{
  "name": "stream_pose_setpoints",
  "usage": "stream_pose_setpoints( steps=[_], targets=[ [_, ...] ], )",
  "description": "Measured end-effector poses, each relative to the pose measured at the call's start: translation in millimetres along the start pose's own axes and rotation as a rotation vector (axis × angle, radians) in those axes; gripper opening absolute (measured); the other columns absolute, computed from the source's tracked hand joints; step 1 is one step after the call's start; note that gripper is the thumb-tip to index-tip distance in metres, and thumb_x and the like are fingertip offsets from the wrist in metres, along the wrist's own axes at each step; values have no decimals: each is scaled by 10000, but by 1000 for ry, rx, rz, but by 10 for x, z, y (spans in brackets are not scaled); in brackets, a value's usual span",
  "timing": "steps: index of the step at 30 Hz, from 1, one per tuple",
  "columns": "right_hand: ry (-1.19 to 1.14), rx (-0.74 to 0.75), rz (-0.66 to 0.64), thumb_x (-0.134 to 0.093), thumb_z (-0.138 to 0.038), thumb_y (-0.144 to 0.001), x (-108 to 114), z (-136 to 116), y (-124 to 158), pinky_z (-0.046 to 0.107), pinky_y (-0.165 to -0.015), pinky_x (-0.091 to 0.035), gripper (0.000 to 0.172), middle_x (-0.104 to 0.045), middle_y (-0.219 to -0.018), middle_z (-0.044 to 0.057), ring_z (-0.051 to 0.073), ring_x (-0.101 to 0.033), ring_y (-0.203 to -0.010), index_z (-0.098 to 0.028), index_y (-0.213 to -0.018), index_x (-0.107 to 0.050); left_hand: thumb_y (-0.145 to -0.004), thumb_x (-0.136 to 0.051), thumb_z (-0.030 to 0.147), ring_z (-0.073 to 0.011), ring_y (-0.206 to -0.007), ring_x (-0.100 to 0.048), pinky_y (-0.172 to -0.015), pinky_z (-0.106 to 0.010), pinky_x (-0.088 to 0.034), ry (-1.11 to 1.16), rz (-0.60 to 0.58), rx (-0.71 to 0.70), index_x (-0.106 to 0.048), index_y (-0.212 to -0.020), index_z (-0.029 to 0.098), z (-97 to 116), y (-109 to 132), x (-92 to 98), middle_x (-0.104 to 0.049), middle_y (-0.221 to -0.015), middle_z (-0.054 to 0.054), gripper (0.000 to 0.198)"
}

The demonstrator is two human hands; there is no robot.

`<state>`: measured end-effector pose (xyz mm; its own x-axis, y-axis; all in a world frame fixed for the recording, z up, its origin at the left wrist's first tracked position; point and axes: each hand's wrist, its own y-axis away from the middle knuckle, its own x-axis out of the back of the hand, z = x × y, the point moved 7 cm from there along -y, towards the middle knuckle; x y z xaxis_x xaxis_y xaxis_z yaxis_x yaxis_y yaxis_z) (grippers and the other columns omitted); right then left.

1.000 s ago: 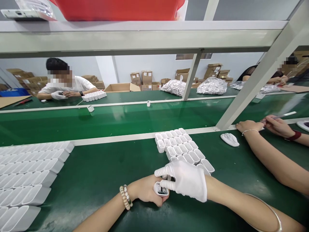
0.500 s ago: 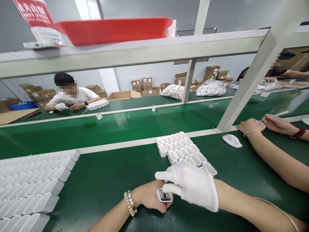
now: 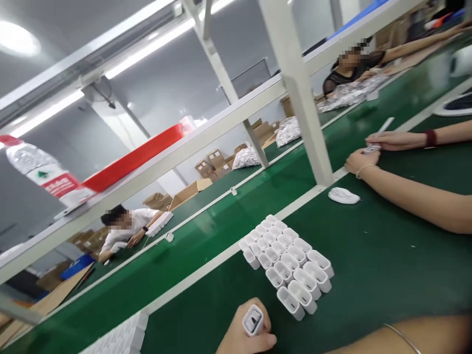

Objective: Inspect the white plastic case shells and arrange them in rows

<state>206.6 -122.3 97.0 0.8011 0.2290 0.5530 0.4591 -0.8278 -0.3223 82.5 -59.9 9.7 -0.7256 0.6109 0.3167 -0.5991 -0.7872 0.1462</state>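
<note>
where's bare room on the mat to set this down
Most room: the green mat right of the block of white housings, under the co-worker's arm. A smaller patch lies left of your left hand and its housing, beside the housing rows. Crowded: the block and those rows.

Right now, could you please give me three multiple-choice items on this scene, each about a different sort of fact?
1. Where do the white plastic casings stand?
A) On the green conveyor belt
B) In a cardboard box
C) On the overhead rail

2. What colour is the wristband on the co-worker's arm?
A) Blue
B) Red
C) Black

3. What is the person's left hand doing?
A) Lying open and empty
B) Gripping a white casing
C) Wearing a glove

Answers:
1. A, they rest directly on the belt.
2. B, the band shows red.
3. B, the bare hand wraps the casing.
</note>
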Motion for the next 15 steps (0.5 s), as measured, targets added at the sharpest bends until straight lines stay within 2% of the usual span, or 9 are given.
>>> stream_pose_setpoints(
  steps=[4,9,12,15],
  targets=[
    [54,-16,17,-604,-380,-991,487,310,92,329,-807,-590,265,-650,-1202,61,212,-666,-1018,-201,-1176,-666,-622,-822,683,-133,-687,-447,-647,-265,-366,-100,218,-54,-542,-860,220,62,-195,498,-505,-782,30,592],
    [112,41,79,-599,-418,-994,1330,672,-1,342,-789,-592,327,-679,-1102,49,207,-679,-947,-132,-1136,-669,-736,-796,582,-183,-819,-549,-754,-306,-448,-228,520,-79,-562,-925,220,1,-620,1138,-553,-890,11,470],
    [140,127,142,-522,-457,-1026,1833,813,-121,307,-778,-580,396,-688,-1027,30,183,-693,-888,-101,-1036,-696,-837,-761,419,-212,-936,-590,-851,-379,-492,-321,652,-79,-616,-995,178,-3,-893,1387,-602,-1035,-35,323],
    [177,221,181,-550,-462,-1010,2138,885,-156,303,-781,-581,387,-683,-1066,38,166,-686,-882,-105,-1071,-689,-909,-712,333,-225,-1014,-617,-899,-429,-522,-372,729,-74,-642,-1064,155,33,-1162,1528,-631,-1133,-62,246]
  ],
)
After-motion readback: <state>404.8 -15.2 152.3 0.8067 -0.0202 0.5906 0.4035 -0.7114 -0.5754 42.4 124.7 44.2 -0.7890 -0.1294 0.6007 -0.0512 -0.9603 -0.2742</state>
